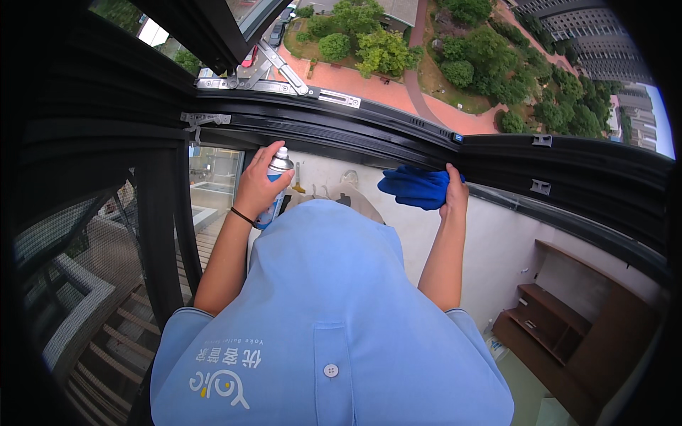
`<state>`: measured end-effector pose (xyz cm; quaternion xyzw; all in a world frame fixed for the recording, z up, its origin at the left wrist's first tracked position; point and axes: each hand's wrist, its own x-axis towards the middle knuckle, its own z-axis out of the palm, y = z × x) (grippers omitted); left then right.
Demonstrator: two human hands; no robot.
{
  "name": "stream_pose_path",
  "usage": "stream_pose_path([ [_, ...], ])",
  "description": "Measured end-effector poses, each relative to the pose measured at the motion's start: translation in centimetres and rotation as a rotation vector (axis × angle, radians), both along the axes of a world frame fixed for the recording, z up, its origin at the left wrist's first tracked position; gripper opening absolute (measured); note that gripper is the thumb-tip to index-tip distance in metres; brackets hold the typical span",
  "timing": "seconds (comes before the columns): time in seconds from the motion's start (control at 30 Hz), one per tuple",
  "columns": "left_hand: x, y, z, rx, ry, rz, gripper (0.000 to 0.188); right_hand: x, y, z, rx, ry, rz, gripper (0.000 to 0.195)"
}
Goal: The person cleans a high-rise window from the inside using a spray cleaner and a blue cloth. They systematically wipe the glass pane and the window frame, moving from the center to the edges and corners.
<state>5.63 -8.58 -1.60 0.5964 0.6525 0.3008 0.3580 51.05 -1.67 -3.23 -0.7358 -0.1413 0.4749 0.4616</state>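
Note:
My left hand (pixel 258 180) is wrapped around an aerosol spray can (pixel 273 198) with a white nozzle, a silver dome and a blue printed label. The can stands roughly upright, close in front of my body. In my right hand (pixel 455 193) is a bunched blue cloth (pixel 415 186), held against or just beside the inner edge of the black window frame (pixel 341 130); contact cannot be told. Across the frame's outer ledge lies a silver friction-stay hinge (pixel 287 74), joined to the open sash (pixel 213 32).
A metal bracket (pixel 205 119) sits at the frame's left corner. Two small fittings, an upper catch (pixel 542 140) and a lower catch (pixel 540 187), are on the right frame. A mesh screen (pixel 114 234) is at left. A brown wooden cabinet (pixel 581 341) stands lower right. Outside is a long drop to paving.

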Motion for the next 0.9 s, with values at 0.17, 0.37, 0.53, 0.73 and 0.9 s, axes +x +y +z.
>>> stream_pose_path([
  [0.17,-0.1,0.1,-0.5,0.005,0.001,0.000,0.063,1.1,0.1,-0.7,-0.045,0.023,0.031,0.050],
  [0.37,0.1,0.1,-0.4,0.021,0.011,-0.013,0.063,0.4,0.0,0.3,-0.039,0.031,0.042,0.049],
  [0.53,0.1,0.1,-0.6,0.029,0.002,-0.008,0.063,0.8,0.1,-0.2,-0.057,0.025,0.052,0.046],
  [0.73,0.2,-0.1,0.0,-0.005,0.020,-0.035,0.063,1.5,0.2,-0.8,-0.075,0.046,0.064,0.047],
  [0.9,0.8,0.2,2.7,-0.190,-0.038,-0.228,0.064,0.7,0.2,0.2,-0.085,0.035,0.047,0.050],
])
